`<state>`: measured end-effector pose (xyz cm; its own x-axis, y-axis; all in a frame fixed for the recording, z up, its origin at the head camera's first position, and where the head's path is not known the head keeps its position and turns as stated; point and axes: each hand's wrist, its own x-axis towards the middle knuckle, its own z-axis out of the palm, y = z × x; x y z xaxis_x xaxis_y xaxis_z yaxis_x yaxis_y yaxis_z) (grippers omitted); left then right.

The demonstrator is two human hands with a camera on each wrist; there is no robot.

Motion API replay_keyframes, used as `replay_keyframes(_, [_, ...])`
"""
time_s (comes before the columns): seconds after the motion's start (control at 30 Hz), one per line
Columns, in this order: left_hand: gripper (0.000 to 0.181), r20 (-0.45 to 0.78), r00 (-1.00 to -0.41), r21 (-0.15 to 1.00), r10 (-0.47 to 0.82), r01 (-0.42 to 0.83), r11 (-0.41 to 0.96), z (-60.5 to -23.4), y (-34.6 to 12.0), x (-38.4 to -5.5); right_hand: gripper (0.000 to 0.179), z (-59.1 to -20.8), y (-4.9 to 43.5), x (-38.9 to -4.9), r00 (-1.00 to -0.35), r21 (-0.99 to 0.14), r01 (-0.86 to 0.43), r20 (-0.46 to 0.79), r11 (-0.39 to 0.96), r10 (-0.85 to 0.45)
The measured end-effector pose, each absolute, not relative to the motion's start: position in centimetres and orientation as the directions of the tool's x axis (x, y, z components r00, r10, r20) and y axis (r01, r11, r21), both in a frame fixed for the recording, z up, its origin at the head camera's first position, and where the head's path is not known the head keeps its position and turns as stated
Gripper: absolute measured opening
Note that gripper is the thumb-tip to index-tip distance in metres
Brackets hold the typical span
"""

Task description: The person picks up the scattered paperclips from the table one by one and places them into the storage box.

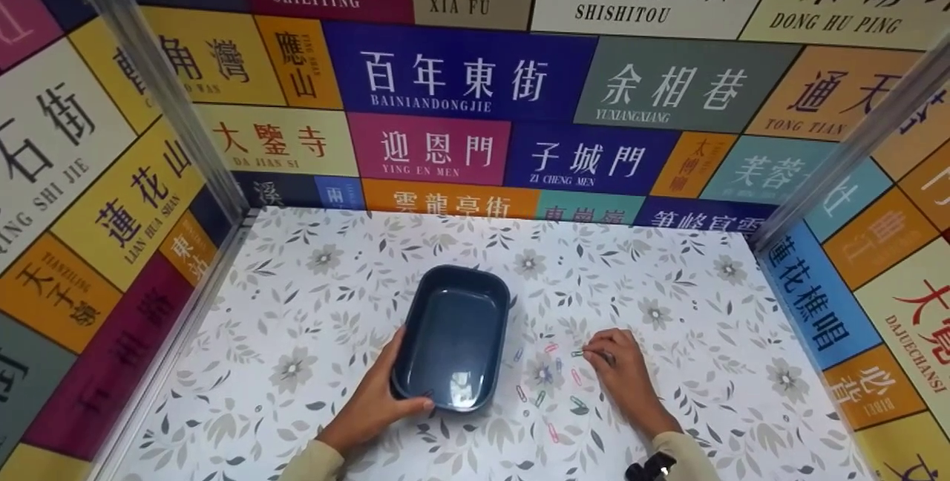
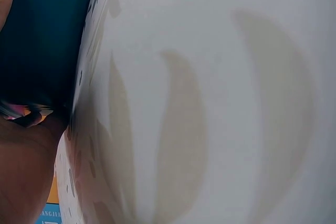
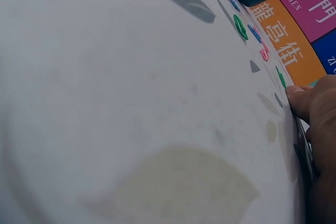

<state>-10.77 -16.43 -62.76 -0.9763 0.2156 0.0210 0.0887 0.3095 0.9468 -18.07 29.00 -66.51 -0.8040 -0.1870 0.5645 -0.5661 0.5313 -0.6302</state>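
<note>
A dark blue rectangular dish with rounded corners stands on the table in the head view. My left hand grips its near left corner, thumb over the near rim and fingers along the outer left wall. In the left wrist view, the dish's side is close to that hand. To the right, my right hand pinches a green paper clip at the table surface; the same clip shows at the fingertips in the right wrist view. Several loose paper clips, pink, blue and green, including a pink one, lie between dish and right hand.
A white table cover with grey leaves and flowers lies under everything. Colourful panels with Chinese lettering enclose the back and both sides, joined at the corners by clear upright strips. A black strap sits on the right wrist.
</note>
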Motion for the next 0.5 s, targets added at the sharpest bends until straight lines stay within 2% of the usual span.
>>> replay_keyframes(0.3, [0.134,0.041,-0.976,0.946,0.213,0.107,0.307,-62.70,-16.36,-10.82,0.018,-66.49,29.03,-18.44,-0.784,-0.556,-0.583,0.576,0.593,-0.230])
replay_keyframes(0.5, [0.133,0.031,-0.977,0.943,0.213,0.099,0.318,-62.60,-16.38,-10.81,0.022,-66.71,28.87,-18.49,-0.757,-0.516,-0.607,0.607,0.604,-0.242])
